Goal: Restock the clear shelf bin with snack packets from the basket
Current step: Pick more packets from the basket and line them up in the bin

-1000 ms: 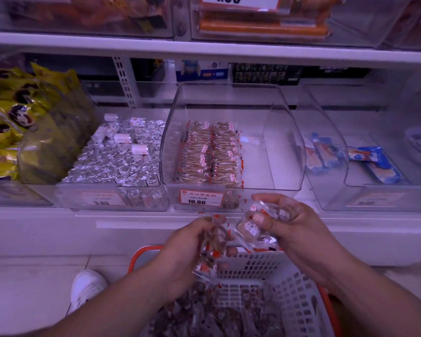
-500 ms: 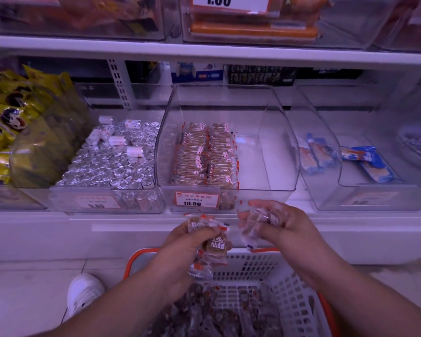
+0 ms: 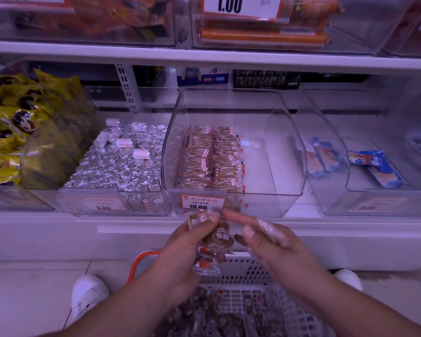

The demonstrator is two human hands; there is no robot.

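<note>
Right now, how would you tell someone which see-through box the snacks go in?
Find the white shelf in front of the person and its row of boxes. The clear shelf bin is the middle one, straight above the hands, with two neat rows of brown snack packets on its left side. Its tag reads 10.80; the box to its left holds silver sweets, the one to its right blue packets.

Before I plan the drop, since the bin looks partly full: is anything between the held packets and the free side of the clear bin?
Nothing visible blocks it. The left hand holds the packets below the clear bin, whose top is open; its right side is bare beside the stacked rows.
</note>
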